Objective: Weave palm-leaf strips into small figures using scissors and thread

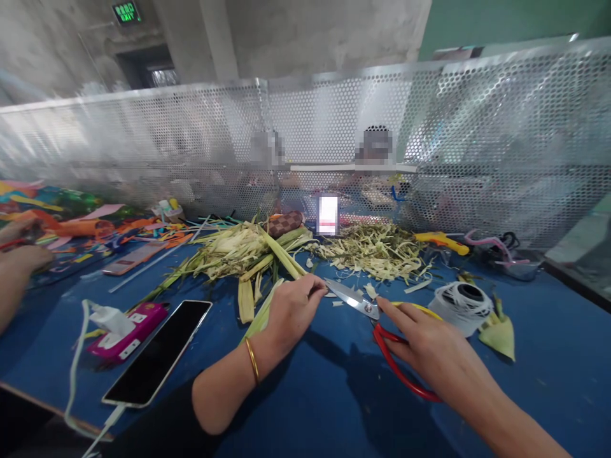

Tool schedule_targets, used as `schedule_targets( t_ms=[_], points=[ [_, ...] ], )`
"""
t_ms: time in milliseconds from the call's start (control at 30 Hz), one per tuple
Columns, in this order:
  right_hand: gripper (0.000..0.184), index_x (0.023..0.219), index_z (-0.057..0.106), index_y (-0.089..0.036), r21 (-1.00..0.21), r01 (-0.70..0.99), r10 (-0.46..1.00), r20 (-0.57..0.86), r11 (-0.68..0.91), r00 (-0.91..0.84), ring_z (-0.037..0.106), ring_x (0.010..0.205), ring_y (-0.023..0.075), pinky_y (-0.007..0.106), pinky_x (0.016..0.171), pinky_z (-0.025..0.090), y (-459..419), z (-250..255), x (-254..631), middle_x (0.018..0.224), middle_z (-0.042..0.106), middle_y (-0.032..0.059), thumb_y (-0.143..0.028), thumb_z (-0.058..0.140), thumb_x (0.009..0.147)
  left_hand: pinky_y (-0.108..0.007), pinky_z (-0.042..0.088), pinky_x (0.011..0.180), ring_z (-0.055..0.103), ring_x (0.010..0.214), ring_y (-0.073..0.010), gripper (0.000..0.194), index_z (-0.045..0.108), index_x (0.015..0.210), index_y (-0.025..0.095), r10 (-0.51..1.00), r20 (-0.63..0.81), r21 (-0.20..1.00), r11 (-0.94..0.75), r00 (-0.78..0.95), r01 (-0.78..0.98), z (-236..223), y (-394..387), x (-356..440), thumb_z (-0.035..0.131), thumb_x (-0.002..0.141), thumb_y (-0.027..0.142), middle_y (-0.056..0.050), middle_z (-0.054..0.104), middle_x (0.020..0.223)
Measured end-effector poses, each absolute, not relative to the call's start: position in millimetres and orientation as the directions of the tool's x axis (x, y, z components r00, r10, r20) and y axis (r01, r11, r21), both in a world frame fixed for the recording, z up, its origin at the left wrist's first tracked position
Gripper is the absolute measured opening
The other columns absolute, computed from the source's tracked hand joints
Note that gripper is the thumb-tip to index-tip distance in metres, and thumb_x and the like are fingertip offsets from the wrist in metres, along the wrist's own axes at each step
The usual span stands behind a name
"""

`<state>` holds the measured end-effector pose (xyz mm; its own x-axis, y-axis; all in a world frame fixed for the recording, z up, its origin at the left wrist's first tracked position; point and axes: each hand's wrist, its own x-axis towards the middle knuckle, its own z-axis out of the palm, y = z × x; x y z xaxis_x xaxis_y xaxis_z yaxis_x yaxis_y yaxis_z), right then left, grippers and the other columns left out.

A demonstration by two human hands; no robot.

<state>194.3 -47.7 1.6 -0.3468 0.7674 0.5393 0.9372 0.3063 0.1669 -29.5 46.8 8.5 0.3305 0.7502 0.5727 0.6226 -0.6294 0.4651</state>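
Observation:
In the middle of the blue table, my left hand [296, 308] has its thumb and fingers pinched together; whatever lies between them is too small to make out. My right hand [427, 340] grips a pair of scissors [353, 299] with red and yellow handles. The scissors' tip points left, close to my left fingertips. A pale green corn husk strip [284, 254] runs from the pile toward my left hand, and another husk [265, 312] lies behind the wrist. Small pale cut scraps [338, 303] lie around the blades.
Heaped corn husks [229, 248] and shredded husk [382, 251] lie behind my hands. A string spool [463, 305] and yellow glue gun [443, 242] sit right. A phone [160, 353] and purple power strip [128, 334] lie left. Another person's hand [23, 254] works far left. A perforated metal screen [200, 159] stands behind.

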Motion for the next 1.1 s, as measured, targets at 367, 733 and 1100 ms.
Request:
schedule_targets(
  t_ms=[367,733,1100],
  points=[
    [0.035,0.122,0.057,-0.017,0.133,0.944,0.788,0.523,0.301,-0.325,0.067,0.063,0.0197,0.027,0.048,0.048,-49.4,-0.1,193.1,0.089,0.07,0.0087,-0.027,0.047,0.09,-0.023,0.045,0.067,0.067,0.074,-0.0148,0.009,0.067,0.081,0.021,0.763,0.555,0.485,-0.621,0.333,0.615,11.4,45.2,-29.7,0.059,0.084,0.017,-0.001,0.074,0.082],
    [0.034,0.115,0.061,-0.021,-0.067,0.997,0.842,0.539,0.027,0.013,0.068,0.064,0.0221,0.029,0.051,0.047,-40.0,-4.0,205.2,0.091,0.073,0.0081,-0.034,0.053,0.085,-0.026,0.052,0.066,0.065,0.065,-0.014,0.009,0.061,0.072,0.017,0.968,0.178,0.97,-0.204,0.179,0.135,15.9,50.6,-21.7,0.069,0.07,0.021,-0.001,0.067,0.067],
    [0.028,0.108,0.064,-0.018,0.079,0.996,0.975,0.214,0.04,-0.056,0.07,0.071,0.0242,0.029,0.055,0.045,-38.4,-5.7,187.1,0.086,0.073,0.01,-0.021,0.052,0.083,-0.024,0.056,0.069,0.065,0.07,-0.0122,0.01,0.068,0.085,0.02,0.864,-0.286,0.87,0.415,0.414,-0.265,20.5,40.5,-18.0,0.067,0.076,0.015,-0.004,0.069,0.08]
  ],
)
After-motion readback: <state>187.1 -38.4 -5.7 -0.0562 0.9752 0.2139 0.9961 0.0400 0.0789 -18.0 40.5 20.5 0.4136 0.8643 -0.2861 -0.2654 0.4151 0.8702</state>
